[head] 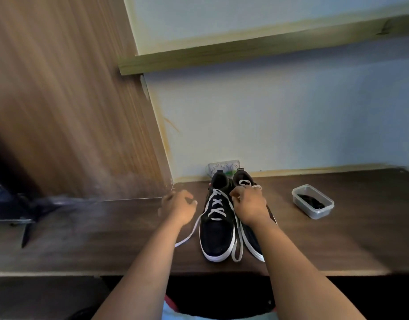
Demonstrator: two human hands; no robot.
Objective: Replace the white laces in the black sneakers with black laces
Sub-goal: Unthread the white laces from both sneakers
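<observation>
Two black sneakers with white soles stand side by side on the dark wooden desk (106,239), toes toward me. The left sneaker (216,234) carries a loosened white lace (216,212); one end trails left over the desk, another hangs off the toe side. My right hand (249,205) lies over the right sneaker (253,243) and pinches the white lace near the left sneaker's top eyelets. My left hand (179,207) hovers just left of that sneaker, fingers loosely curled, nothing seen in it. A clear plastic container (319,213) at the right holds black laces (312,200).
A wall socket (224,166) sits right behind the sneakers' heels. A tall wooden panel (72,100) closes off the left side, with a shelf (245,51) above. Dark blurred objects (14,199) lie at far left. The desk's front edge (129,272) runs below my forearms.
</observation>
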